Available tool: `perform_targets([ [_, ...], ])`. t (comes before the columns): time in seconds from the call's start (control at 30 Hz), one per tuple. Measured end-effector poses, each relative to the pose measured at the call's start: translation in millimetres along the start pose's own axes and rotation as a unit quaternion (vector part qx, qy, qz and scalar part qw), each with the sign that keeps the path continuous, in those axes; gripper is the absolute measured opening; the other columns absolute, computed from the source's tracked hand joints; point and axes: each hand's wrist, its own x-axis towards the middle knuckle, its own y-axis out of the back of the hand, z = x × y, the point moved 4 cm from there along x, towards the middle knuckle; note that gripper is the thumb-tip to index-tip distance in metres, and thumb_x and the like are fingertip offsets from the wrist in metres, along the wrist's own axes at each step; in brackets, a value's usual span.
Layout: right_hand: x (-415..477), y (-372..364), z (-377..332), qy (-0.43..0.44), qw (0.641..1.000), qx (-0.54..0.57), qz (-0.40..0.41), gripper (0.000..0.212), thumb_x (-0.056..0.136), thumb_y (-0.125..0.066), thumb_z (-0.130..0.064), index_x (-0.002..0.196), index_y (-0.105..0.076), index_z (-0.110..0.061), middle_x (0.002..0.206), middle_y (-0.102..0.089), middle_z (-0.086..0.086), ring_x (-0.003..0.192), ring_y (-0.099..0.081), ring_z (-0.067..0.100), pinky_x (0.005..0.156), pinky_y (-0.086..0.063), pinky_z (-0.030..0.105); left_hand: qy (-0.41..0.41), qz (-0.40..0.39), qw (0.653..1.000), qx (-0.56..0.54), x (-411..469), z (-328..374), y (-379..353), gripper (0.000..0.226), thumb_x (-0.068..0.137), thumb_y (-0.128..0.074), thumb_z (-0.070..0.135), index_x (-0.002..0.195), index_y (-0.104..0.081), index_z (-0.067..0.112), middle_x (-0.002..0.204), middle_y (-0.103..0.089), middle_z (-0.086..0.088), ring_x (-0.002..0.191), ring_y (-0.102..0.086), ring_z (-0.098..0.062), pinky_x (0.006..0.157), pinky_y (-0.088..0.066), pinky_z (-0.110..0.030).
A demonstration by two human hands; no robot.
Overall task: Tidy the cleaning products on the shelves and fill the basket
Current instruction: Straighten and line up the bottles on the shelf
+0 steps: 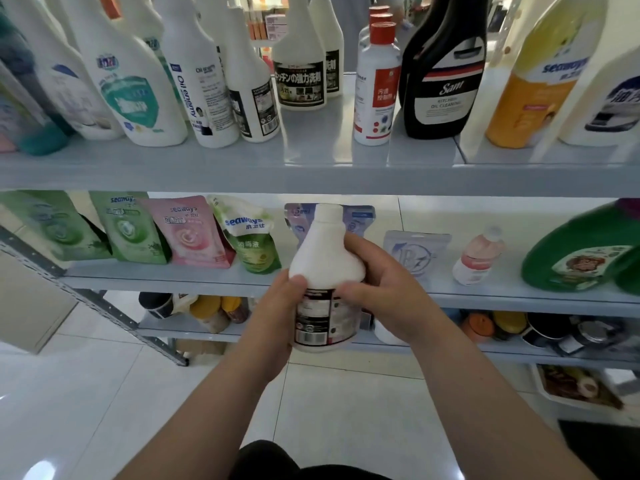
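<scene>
I hold a white bottle [325,258] upright in front of the middle shelf [207,282], its barcode label facing me. My left hand [280,306] grips its lower left side, thumb on the front. My right hand [374,289] wraps round its right shoulder and side. On the upper shelf [311,168] stand several cleaning bottles, among them a matching white bottle with a black label [300,64], a red-capped white bottle [377,84] and a black Sam bottle [445,71]. No basket is in view.
Refill pouches [194,233] line the middle shelf at left; a pink bottle [479,254] and a green jug [581,251] stand at right. The bottom shelf [450,348] holds jars and tins. A tray [575,386] lies on the tiled floor at right.
</scene>
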Motion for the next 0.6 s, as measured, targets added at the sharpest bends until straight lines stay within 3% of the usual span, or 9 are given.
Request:
perform_targets([
  [0.07,5.3,-9.2,2.5,-0.026,0.995,0.093,0.031,0.056,0.077,-0.067,-0.025,0.132,-0.062,-0.037,0.126,-0.071,0.002,0.114,-0.068,0.024,0.092,-0.058,0.044,0.055,-0.003,0.997,-0.061,-4.6,-1.4,1.6,0.060,0.082,-0.054,0.051,0.128,-0.062,0.012,0.110,-0.075,-0.017,0.094,-0.074,-0.035,0.063,-0.061,-0.046],
  [0.17,12.9,-23.3,4.0,-0.067,0.979,0.172,0.084,0.041,0.097,-0.051,-0.027,0.136,-0.063,-0.021,0.120,-0.072,0.015,0.110,-0.068,0.035,0.087,-0.058,0.046,0.093,-0.012,0.995,-0.038,-8.0,0.9,6.1,0.068,0.084,-0.038,0.067,0.114,-0.069,0.015,0.099,-0.076,-0.017,0.069,-0.072,-0.034,0.039,-0.050,-0.031],
  [0.23,17.6,-35.5,-2.9,-0.072,0.971,0.215,0.073,0.038,0.095,-0.058,-0.039,0.119,-0.074,-0.014,0.107,-0.073,0.016,0.102,-0.067,0.036,0.081,-0.057,0.042,0.113,-0.017,0.993,-0.042,-10.0,5.5,10.7,0.064,0.091,-0.035,0.067,0.110,-0.070,0.016,0.092,-0.076,-0.014,0.060,-0.069,-0.029,0.034,-0.046,-0.027],
  [0.27,19.0,-42.9,-6.2,-0.058,0.970,0.229,0.061,0.040,0.082,-0.070,-0.047,0.108,-0.079,-0.017,0.099,-0.074,0.013,0.095,-0.069,0.032,0.077,-0.058,0.039,0.127,-0.015,0.991,-0.050,-9.1,7.0,15.5,0.063,0.094,-0.035,0.066,0.110,-0.070,0.017,0.089,-0.076,-0.012,0.058,-0.068,-0.027,0.033,-0.045,-0.026],
  [0.3,20.4,-50.8,-7.8,-0.045,0.969,0.236,0.053,0.048,0.066,-0.081,-0.052,0.102,-0.081,-0.021,0.095,-0.075,0.010,0.090,-0.071,0.028,0.073,-0.059,0.036,0.143,-0.019,0.987,-0.064,-8.8,7.9,20.7,0.062,0.096,-0.035,0.066,0.113,-0.070,0.017,0.088,-0.075,-0.011,0.058,-0.066,-0.026,0.033,-0.044,-0.024],
  [0.37,23.2,-65.3,-1.2,-0.049,0.964,0.252,0.069,0.086,0.042,-0.092,-0.056,0.118,-0.076,-0.019,0.103,-0.075,0.013,0.091,-0.073,0.027,0.071,-0.060,0.036,0.188,-0.037,0.975,-0.112,-9.6,6.5,31.1,0.063,0.097,-0.038,0.066,0.122,-0.069,0.017,0.092,-0.073,-0.009,0.068,-0.064,-0.028,0.032,-0.041,-0.021],
  [0.43,28.9,-78.3,17.8,-0.091,0.958,0.251,0.103,0.121,0.041,-0.093,-0.066,0.140,-0.057,-0.006,0.122,-0.066,0.025,0.105,-0.066,0.037,0.082,-0.058,0.042,0.262,-0.088,0.942,-0.191,-14.0,3.1,40.7,0.065,0.098,-0.038,0.066,0.122,-0.072,0.015,0.098,-0.072,-0.013,0.080,-0.067,-0.035,0.029,-0.039,-0.019],
  [0.53,34.1,-103.8,30.1,-0.124,0.957,0.231,0.126,0.133,0.042,-0.088,-0.078,0.142,-0.051,0.001,0.123,-0.056,0.028,0.102,-0.053,0.037,0.084,-0.045,0.040,0.315,-0.157,0.897,-0.267,-23.3,4.5,57.0,0.072,0.102,-0.029,0.059,0.104,-0.080,0.008,0.095,-0.074,-0.022,0.074,-0.074,-0.041,0.029,-0.043,-0.021],
  [0.6,39.5,-110.8,31.9,-0.107,0.962,0.199,0.156,0.128,0.042,-0.090,-0.076,0.145,-0.049,-0.011,0.120,-0.064,0.019,0.100,-0.064,0.032,0.080,-0.054,0.041,0.297,-0.167,0.913,-0.226,-24.3,7.8,71.4,0.059,0.098,-0.039,0.054,0.096,-0.082,0.013,0.094,-0.073,-0.020,0.073,-0.074,-0.039,0.034,-0.050,-0.026],
])
